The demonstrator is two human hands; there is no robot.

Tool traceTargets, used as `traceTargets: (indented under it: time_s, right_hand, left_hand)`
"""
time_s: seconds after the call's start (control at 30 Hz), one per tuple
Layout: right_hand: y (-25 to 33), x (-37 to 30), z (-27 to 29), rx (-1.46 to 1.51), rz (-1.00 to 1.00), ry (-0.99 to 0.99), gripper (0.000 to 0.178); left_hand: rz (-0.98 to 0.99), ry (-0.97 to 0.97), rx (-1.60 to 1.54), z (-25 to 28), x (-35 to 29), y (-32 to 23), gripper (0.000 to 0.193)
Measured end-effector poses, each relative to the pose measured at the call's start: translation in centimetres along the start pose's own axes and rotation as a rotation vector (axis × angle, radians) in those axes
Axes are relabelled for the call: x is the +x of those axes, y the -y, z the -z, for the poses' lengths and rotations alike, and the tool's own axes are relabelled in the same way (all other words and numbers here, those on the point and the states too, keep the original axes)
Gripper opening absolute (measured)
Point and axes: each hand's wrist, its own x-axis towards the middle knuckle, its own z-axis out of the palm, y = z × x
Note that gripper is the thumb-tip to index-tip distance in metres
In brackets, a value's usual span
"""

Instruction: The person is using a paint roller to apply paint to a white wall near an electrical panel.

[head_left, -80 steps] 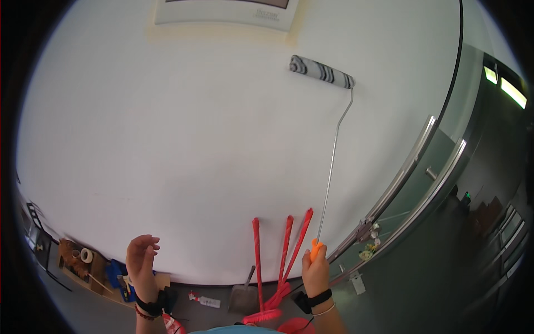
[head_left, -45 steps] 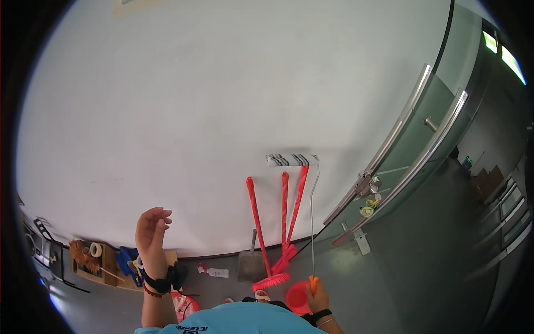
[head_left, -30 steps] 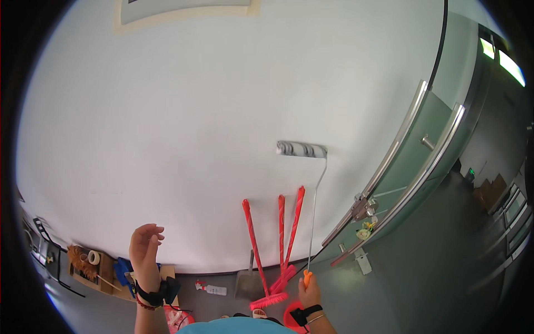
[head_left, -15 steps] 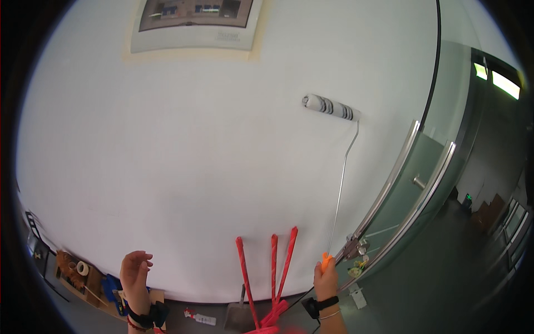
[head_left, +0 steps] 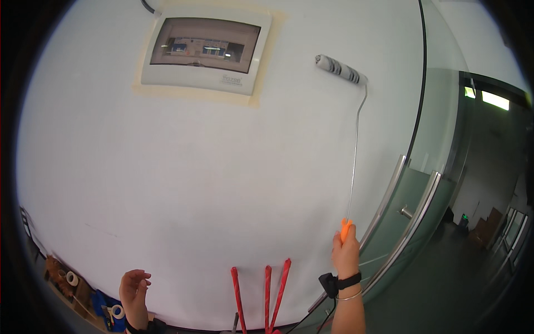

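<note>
Right hand [head_left: 346, 256]: closed round the orange handle [head_left: 345, 230] of a paint roller [head_left: 340, 69]. Roller's dark-striped head is at the far right of the white wall [head_left: 183, 150], right of the breaker box [head_left: 204, 50]; contact with the wall cannot be told. Left hand [head_left: 134, 292]: near left, holding nothing, fingers loosely curled. Three red poles [head_left: 267, 292] stand between the hands; glass door [head_left: 413, 186] at right.
</note>
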Motion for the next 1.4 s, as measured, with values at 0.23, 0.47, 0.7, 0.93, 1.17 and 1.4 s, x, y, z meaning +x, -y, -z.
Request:
traceTargets:
  time_s: [0.23,0.47,0.7,0.93,1.17,1.4]
  right_hand:
    - [4.2,6.6,1.7,-0.004,0.071,-0.056,0.021]
    - [10.9,13.4,3.5,0.115,0.125,-0.072,0.019]
    - [15.1,20.2,5.1,0.168,0.183,-0.118,0.024]
    - [19.8,25.1,6.7,0.145,0.226,-0.138,0.027]
    - [23.1,29.4,8.6,0.177,0.269,-0.123,0.034]
    - [24.2,30.7,9.2,0.318,0.273,-0.056,0.022]
  left_hand:
    - [-0.027,0.011,-0.031,-0.2,0.4,-0.2,0.020]
    - [-0.064,-0.023,-0.034,-0.2,1.1,-0.1,0.018]
    - [-0.131,0.028,0.057,0.6,1.6,-0.2,0.026]
    - [-0.164,0.003,0.060,0.2,2.5,-0.1,0.025]
    - [-0.184,0.001,0.058,-0.1,3.2,0.3,0.028]
    - [-0.179,0.001,0.057,-0.1,3.0,0.7,0.030]
